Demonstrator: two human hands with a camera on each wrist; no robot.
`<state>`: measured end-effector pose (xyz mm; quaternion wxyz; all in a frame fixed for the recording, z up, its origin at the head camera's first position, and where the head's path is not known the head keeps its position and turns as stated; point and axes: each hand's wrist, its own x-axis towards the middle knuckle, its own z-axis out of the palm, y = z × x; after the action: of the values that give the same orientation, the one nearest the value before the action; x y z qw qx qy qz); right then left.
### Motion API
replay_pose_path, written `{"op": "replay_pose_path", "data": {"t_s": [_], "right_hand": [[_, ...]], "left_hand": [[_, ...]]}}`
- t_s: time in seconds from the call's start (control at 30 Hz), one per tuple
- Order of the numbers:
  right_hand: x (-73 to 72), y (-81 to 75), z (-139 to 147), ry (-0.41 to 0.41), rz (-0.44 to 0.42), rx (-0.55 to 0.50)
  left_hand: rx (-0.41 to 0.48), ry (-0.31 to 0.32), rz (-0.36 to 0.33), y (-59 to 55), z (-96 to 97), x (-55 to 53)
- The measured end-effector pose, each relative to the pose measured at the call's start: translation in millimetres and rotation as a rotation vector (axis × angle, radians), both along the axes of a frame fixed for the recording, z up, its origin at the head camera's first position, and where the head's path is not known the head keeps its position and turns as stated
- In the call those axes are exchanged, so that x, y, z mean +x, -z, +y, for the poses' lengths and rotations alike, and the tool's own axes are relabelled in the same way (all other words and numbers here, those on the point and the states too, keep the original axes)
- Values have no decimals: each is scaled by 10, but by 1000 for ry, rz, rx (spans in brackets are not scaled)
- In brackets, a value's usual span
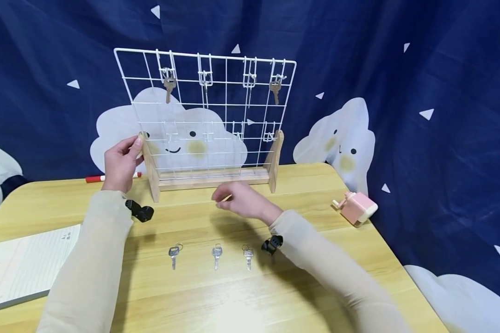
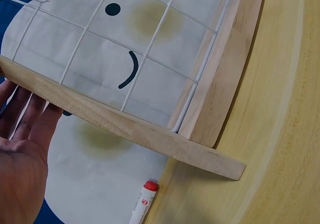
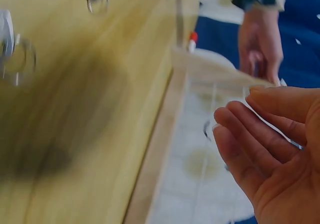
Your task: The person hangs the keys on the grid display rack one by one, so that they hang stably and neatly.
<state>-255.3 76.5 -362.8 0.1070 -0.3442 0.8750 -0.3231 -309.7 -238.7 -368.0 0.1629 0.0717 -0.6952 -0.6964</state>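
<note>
A white wire grid rack [image 1: 226, 104] in a wooden stand [image 1: 214, 182] stands at the back of the table. My left hand [image 1: 122, 159] grips the top of the stand's left wooden upright [image 2: 115, 115], its fingers behind the wood in the left wrist view. Several keys hang from the upper hooks, among them the leftmost key [image 1: 169, 87] and the rightmost key [image 1: 276, 89]. My right hand [image 1: 243, 199] hovers in front of the stand's base, fingers loosely bent, holding nothing. Three keys lie in a row nearer me: left key [image 1: 173, 254], middle key [image 1: 216, 253], right key [image 1: 248, 255].
White hooks [image 1: 269, 134] without keys hang low on the grid. A red and white marker [image 1: 95, 179] lies behind my left wrist. A notebook [image 1: 29, 263] is at the left edge of the table, and a pink crank sharpener [image 1: 356, 208] at the right edge.
</note>
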Motion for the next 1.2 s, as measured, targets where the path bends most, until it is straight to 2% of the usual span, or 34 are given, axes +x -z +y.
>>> {"op": "replay_pose_path", "data": {"t_s": [0.2, 0.33, 0.53, 0.7, 1.0, 1.2], "right_hand": [[103, 153, -312, -123, -80, 33], [148, 249, -483, -184, -102, 50], [193, 341, -663, -214, -113, 91], [225, 412, -792, -245, -87, 170], [245, 526, -995, -244, -36, 306], [257, 564, -1048, -256, 1, 362]], "left_hand": [[34, 0, 9, 12, -3, -6], [30, 5, 1, 0, 3, -3], [45, 10, -9, -10, -6, -8], [58, 18, -14, -11, -21, -8], [60, 13, -19, -29, -7, 21], [53, 17, -22, -25, 16, 22]]}}
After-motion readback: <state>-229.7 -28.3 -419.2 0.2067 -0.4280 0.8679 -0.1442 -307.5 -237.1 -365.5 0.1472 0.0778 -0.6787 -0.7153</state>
